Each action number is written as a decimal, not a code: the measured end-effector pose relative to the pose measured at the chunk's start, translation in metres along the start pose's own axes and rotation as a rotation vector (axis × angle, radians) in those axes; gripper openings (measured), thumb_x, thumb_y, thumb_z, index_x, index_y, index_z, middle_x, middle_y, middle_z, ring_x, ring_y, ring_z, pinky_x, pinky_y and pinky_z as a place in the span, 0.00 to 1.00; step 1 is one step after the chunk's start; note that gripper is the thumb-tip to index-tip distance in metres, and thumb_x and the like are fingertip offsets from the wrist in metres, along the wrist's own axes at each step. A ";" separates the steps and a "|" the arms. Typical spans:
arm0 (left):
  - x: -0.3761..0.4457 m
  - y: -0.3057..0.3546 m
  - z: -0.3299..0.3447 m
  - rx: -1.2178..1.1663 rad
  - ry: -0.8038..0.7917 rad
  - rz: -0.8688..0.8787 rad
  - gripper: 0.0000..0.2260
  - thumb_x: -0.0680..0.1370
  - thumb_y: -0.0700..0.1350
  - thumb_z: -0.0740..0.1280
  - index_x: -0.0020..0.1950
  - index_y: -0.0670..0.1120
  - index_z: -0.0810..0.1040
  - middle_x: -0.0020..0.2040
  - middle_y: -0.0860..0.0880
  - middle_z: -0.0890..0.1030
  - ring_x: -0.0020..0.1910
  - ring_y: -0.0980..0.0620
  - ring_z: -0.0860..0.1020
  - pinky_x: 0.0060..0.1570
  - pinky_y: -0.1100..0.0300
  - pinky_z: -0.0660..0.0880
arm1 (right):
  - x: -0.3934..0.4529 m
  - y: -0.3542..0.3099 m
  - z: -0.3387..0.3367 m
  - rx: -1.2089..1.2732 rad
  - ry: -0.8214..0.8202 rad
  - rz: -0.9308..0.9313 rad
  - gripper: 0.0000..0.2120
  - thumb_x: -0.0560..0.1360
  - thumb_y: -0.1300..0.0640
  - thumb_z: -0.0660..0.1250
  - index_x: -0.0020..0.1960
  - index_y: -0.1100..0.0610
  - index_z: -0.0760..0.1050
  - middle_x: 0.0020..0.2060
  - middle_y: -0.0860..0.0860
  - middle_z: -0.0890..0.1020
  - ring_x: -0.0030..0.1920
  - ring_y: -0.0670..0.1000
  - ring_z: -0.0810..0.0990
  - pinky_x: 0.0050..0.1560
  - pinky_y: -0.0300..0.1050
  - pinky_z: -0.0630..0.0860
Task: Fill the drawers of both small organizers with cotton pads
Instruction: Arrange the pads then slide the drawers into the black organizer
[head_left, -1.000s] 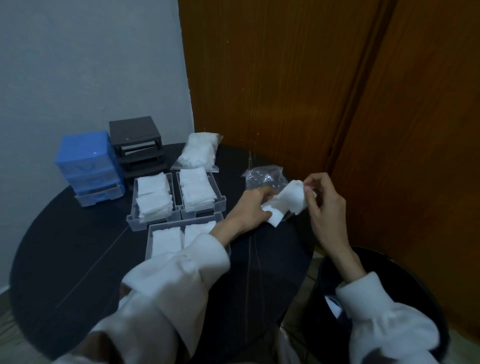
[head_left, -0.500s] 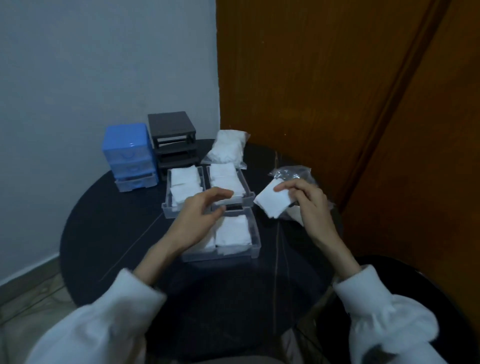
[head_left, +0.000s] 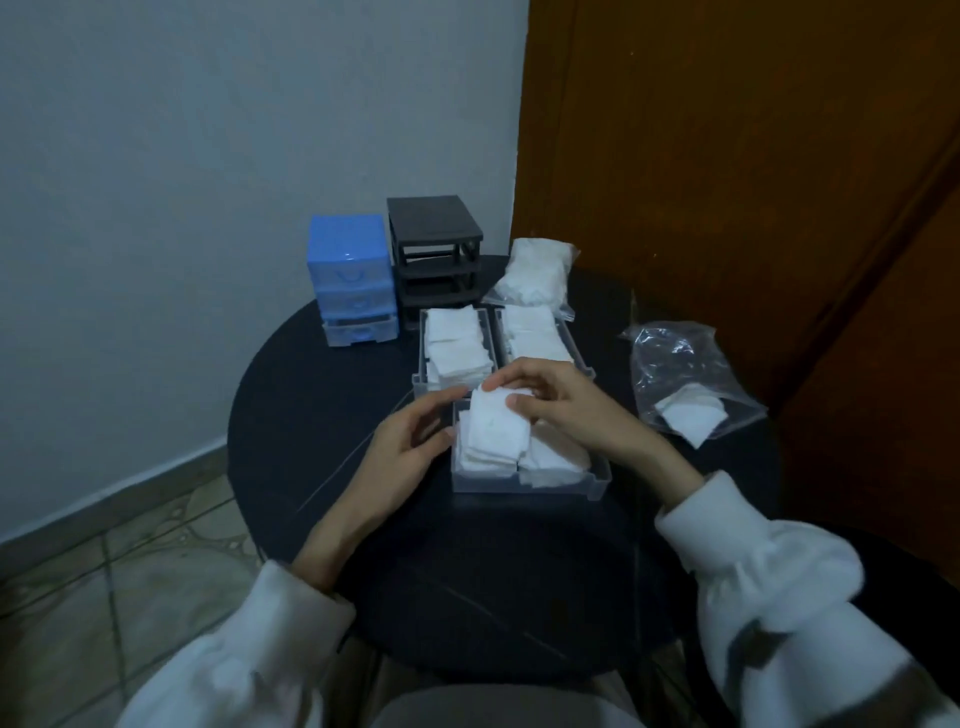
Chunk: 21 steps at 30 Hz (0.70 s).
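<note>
**Mia:** What could have gone wrong there?

**Ben:** The right hand (head_left: 558, 410) pinched a stack of cotton pads (head_left: 496, 428) between thumb and fingers, right over the near drawer (head_left: 530, 486). That drawer already looked full. The stack sat high and tilted on the left pile, so I think it could have slid off or poked up over the rim. Then the drawer might not have gone back into the black organizer (head_left: 435, 249).

**Mia:** And the left hand (head_left: 410, 447)?

**Ben:** It was open, with loosely bent fingers, at the drawer's nine o'clock side. Its thumb was at the drawer's edge. I could not tell if it touched the pads. If it had pushed too hard, the light drawer might have slid on the surface (head_left: 322, 395).

**Mia:** Where were the other pads?

**Ben:** Two more full drawers (head_left: 454, 345) lay at twelve o'clock from the near one. A full bag (head_left: 535, 273) lay further back. An almost empty bag (head_left: 685, 384) lay at three o'clock, with a few pads left inside.

**Mia:** And the blue organizer (head_left: 348, 275)?

**Ben:** It stood at eleven o'clock, just beside the black one, with its bottom drawer out a little.
</note>
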<state>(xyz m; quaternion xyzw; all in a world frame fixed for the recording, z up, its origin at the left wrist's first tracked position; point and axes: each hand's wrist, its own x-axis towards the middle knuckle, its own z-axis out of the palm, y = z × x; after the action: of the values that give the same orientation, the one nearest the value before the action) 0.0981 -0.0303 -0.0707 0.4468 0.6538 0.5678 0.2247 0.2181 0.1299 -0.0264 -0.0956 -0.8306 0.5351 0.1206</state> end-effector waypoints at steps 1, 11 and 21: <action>-0.001 0.000 0.001 -0.027 -0.001 -0.002 0.18 0.77 0.31 0.62 0.66 0.40 0.72 0.63 0.51 0.76 0.60 0.67 0.73 0.56 0.74 0.69 | 0.002 0.000 0.001 -0.014 -0.026 0.006 0.11 0.77 0.67 0.61 0.54 0.56 0.76 0.53 0.50 0.79 0.51 0.41 0.78 0.47 0.34 0.75; 0.000 -0.008 0.000 -0.129 -0.010 -0.056 0.20 0.77 0.30 0.61 0.68 0.41 0.70 0.65 0.49 0.75 0.64 0.59 0.73 0.62 0.67 0.70 | 0.009 0.003 0.015 -0.248 -0.058 -0.060 0.11 0.76 0.63 0.63 0.53 0.50 0.78 0.54 0.47 0.80 0.56 0.41 0.76 0.55 0.36 0.73; 0.000 -0.010 0.001 -0.172 0.003 -0.098 0.22 0.78 0.30 0.60 0.70 0.44 0.66 0.65 0.54 0.73 0.62 0.67 0.72 0.59 0.72 0.69 | -0.014 -0.010 0.026 -0.649 0.123 -0.182 0.13 0.80 0.55 0.59 0.63 0.53 0.74 0.60 0.47 0.76 0.61 0.42 0.69 0.58 0.32 0.64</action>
<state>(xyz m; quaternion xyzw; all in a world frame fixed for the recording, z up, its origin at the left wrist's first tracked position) 0.0960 -0.0289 -0.0802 0.3923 0.6241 0.6109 0.2887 0.2231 0.0990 -0.0287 -0.0866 -0.9539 0.2232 0.1811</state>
